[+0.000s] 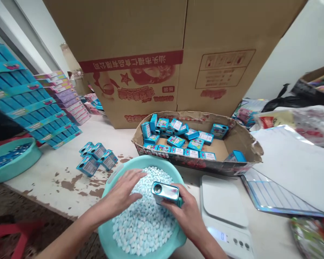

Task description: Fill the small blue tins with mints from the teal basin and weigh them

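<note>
My right hand (187, 212) grips a small blue candy tin (166, 192), its silver top with a round hole facing up. The tin is over a turquoise basin (107, 230) filled with white and pale blue candies (143, 230). Over the basin's left part hovers my left hand (122, 194), fingers stretched out and thumb apart, with nothing visible in it. Several blue tins (89, 165) stand on the table to the left, their top holes showing. Behind the basin, a cut-down cardboard tray (232, 166) holds several more blue tins (176, 141).
Right of the basin sits a white digital scale (223, 201) reading 0. Large cardboard boxes (148, 32) stand behind the tray. Stacked blue display boxes (29, 93) rise at the left, above another turquoise basin (24, 163). White sheets (291, 169) lie at the right.
</note>
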Demonstrator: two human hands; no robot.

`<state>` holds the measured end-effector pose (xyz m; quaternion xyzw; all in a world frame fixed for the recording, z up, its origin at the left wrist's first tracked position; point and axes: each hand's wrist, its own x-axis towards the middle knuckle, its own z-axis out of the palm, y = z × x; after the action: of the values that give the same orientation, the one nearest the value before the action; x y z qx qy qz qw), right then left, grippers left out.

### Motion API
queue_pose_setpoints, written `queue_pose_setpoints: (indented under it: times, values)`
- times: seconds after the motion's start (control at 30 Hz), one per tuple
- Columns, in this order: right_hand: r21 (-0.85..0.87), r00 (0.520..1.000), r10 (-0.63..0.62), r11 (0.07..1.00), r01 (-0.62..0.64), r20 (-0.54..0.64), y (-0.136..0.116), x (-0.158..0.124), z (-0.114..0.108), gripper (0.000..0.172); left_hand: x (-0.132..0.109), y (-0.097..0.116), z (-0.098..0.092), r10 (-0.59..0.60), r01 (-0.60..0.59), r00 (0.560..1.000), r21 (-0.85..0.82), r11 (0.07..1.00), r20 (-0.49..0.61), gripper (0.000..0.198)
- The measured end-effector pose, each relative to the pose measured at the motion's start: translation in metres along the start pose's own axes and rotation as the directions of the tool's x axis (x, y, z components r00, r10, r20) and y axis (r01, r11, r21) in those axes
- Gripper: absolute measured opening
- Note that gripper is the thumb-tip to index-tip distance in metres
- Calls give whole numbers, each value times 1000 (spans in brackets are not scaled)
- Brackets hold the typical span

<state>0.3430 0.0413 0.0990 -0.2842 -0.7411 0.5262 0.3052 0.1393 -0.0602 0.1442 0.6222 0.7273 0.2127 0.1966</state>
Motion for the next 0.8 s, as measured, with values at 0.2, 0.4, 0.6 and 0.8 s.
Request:
queue_pose_setpoints:
  times: [0.2, 0.4, 0.6, 0.8]
  values:
    - [23, 979, -174, 985, 172, 111, -15, 22, 1, 32, 2, 19, 6, 114, -114, 993, -113, 987, -2, 37]
    - [-540, 953, -275, 825, 167, -126, -11, 146, -94, 37, -38, -27, -49, -308, 376, 770, 8, 927, -559, 45]
    - [-796, 999, -33, 606, 8, -15, 52, 281, -123, 31, -80, -141, -36, -649, 800, 469, -22, 599, -599, 28]
    - [-748, 993, -37, 661, -61, -113, 108, 319, -102, 39, -54, -215, -13, -572, 755, 337, -149, 639, -748, 27]
